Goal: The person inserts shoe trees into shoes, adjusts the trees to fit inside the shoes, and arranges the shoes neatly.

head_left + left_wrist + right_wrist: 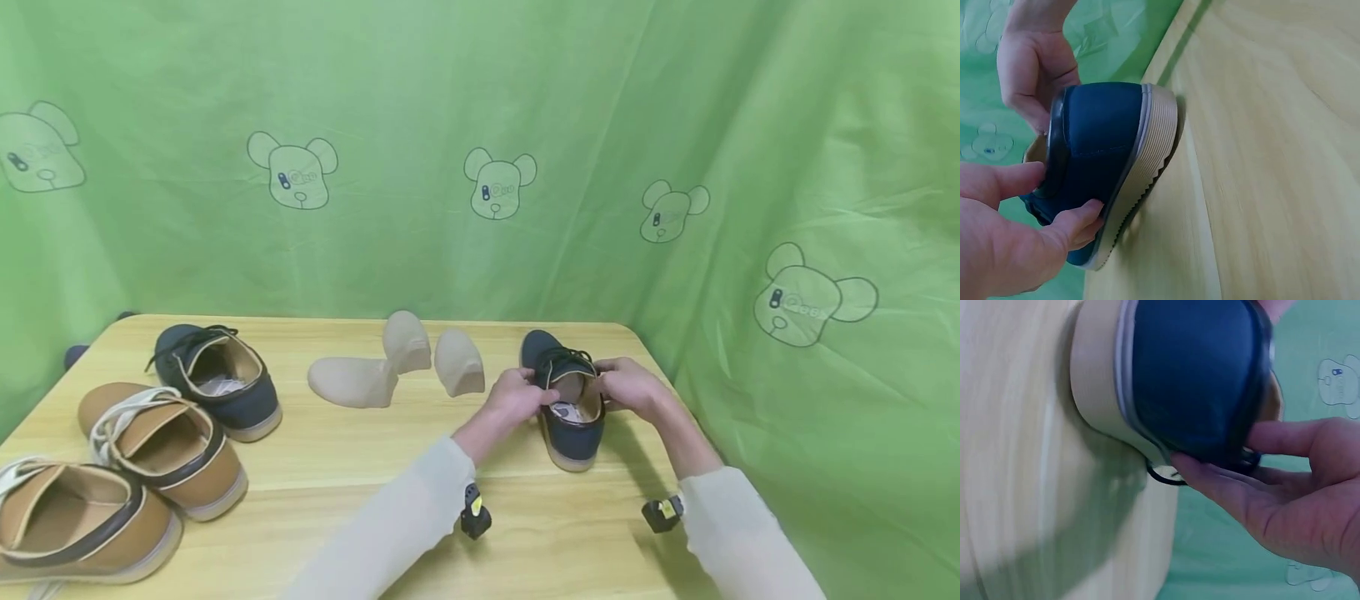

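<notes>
A navy lace-up shoe with a pale ribbed sole stands on the wooden table at the right, heel toward me. A beige shoe tree sits in its opening. My left hand pinches the shoe's left collar, and my right hand pinches the right collar. In the left wrist view the left hand has its thumb over the rim and its fingers on the side of the shoe. In the right wrist view the right hand grips the shoe the same way.
Three loose beige shoe trees lie mid-table. A second navy shoe and two tan shoes sit at the left. A green curtain closes in the back and right side.
</notes>
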`<state>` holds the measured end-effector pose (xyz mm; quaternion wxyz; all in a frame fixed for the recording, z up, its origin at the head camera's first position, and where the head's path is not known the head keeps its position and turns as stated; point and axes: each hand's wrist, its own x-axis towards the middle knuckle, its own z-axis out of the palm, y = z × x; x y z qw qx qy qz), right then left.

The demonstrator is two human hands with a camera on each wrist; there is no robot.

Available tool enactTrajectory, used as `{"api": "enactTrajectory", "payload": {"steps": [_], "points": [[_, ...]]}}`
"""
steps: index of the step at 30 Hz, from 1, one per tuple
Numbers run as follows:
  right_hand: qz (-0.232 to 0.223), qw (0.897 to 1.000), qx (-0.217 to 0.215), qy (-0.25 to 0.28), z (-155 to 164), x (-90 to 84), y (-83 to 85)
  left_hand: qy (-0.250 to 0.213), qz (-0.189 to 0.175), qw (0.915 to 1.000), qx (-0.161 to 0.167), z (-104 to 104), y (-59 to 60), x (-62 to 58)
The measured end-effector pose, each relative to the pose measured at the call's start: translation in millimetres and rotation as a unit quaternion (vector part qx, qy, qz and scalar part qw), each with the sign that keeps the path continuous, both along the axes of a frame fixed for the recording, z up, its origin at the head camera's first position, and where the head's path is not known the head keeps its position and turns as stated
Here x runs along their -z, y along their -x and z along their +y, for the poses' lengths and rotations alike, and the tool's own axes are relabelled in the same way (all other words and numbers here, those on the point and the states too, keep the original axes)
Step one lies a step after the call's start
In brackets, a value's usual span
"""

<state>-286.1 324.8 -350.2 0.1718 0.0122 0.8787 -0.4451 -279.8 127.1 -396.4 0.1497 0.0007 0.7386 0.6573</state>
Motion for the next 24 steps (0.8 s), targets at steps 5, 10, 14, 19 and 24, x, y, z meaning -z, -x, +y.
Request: {"api": "enactTrajectory", "payload": {"steps": [5, 10, 14, 19, 24], "points": [[-0.034, 0.999, -0.032, -0.023, 3.9, -13.6, -9.9, 0.031, 0.039, 0.9975, 0.051, -8.9, -14.5, -6.6], [-0.071, 0.996, -0.051, -0.037, 3.8, -18.5, -19.6, 0.048, 0.090, 0.9905, 0.092, -12.5, -38.2, -8.6], [-0.081, 0.995, -0.063, -0.019, 1.3, -15.3, -23.6, 0.095, 0.140, 0.9807, 0.099, -9.0, -54.2, -7.7], [-0.069, 0.995, -0.069, -0.009, 3.4, -12.6, -25.9, 0.108, 0.142, 0.9805, 0.082, 2.2, -59.6, -9.4], [-0.045, 0.997, -0.055, -0.027, 8.9, -9.1, -22.7, 0.098, 0.116, 0.9860, 0.070, 16.6, -53.3, -11.2]]}}
